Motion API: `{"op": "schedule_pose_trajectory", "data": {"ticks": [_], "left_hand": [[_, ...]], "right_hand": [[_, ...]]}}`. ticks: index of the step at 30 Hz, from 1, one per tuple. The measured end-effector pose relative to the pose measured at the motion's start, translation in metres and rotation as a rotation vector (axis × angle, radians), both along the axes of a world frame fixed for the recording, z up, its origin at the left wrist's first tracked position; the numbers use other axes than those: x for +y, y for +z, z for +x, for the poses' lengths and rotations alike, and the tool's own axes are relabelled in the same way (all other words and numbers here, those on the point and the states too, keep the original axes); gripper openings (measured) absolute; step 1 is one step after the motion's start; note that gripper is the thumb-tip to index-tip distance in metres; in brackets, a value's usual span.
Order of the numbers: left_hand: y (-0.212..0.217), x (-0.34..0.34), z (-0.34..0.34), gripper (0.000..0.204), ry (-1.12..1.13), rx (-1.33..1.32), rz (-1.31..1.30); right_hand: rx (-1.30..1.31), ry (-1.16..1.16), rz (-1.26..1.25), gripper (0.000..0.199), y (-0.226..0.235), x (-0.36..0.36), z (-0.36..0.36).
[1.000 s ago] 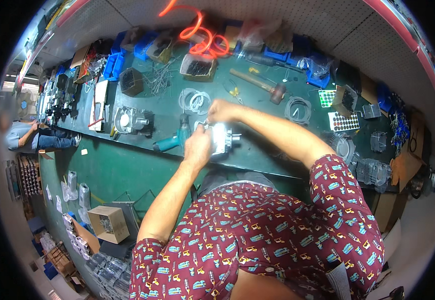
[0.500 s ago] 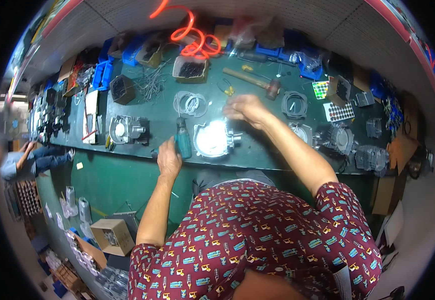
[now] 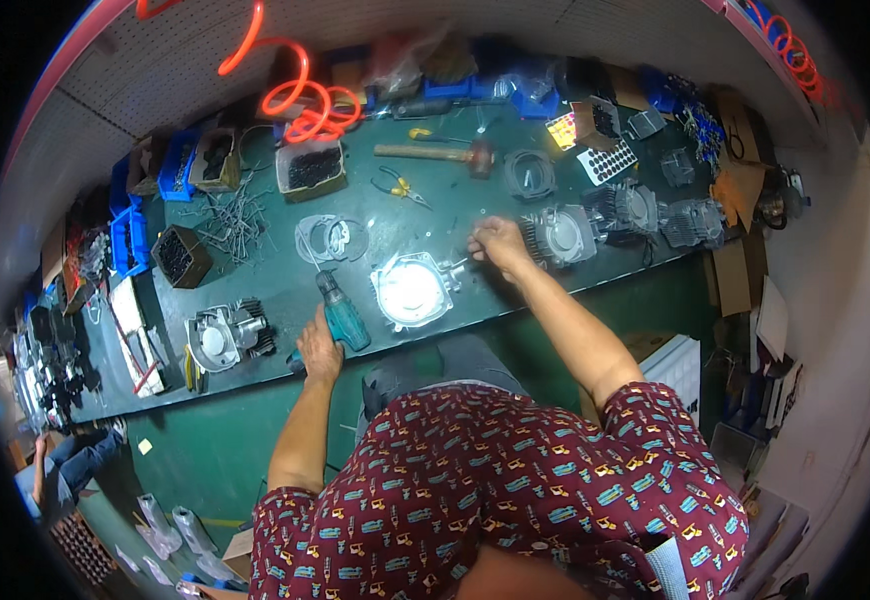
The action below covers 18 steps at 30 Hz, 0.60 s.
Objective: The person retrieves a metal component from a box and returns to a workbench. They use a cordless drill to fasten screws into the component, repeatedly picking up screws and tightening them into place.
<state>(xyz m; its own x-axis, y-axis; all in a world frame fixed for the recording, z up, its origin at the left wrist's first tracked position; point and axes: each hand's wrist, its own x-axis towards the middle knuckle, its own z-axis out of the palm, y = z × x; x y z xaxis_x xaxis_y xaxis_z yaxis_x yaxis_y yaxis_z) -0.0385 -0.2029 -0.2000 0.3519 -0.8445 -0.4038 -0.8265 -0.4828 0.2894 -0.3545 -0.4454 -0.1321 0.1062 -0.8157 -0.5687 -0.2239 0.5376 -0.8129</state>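
My left hand [image 3: 318, 346] is wrapped around the handle of a teal cordless drill [image 3: 347, 322], which lies at the bench's near edge with its chuck pointing away from me. Right of the drill sits a round metal casting [image 3: 411, 291], brightly lit, with a short shaft on its right side. Just beyond that shaft, my right hand [image 3: 501, 246] has its fingers pinched together; whatever is between them is too small to make out. Behind the casting lies a grey ring-shaped part [image 3: 332, 240]. A finned motor part [image 3: 218, 340] stands to the left of the drill.
Yellow-handled pliers [image 3: 401, 188] and a wooden-handled mallet [image 3: 430, 153] lie farther back. A box of dark screws [image 3: 313, 172] and blue bins [image 3: 129, 240] line the rear and left. More finned castings [image 3: 565, 235] stand at right. An orange coiled hose [image 3: 300, 95] hangs above.
My right hand has come down from behind the casting to the right of its shaft, uncovering the pliers. My left hand stays on the drill. The whole view has turned.
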Motion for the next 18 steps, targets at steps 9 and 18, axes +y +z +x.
{"op": "schedule_pose_trajectory", "data": {"ticks": [9,18], "left_hand": [[0.088,0.025,-0.011,0.073,0.093,0.195,-0.47],[0.124,0.099,-0.012,0.041,0.1,0.213,-0.371]], "right_hand": [[0.273,0.02,-0.344,0.033,-0.108,-0.019,0.026],[0.563,0.941,-0.73,0.013,-0.105,-0.026,0.085]]}}
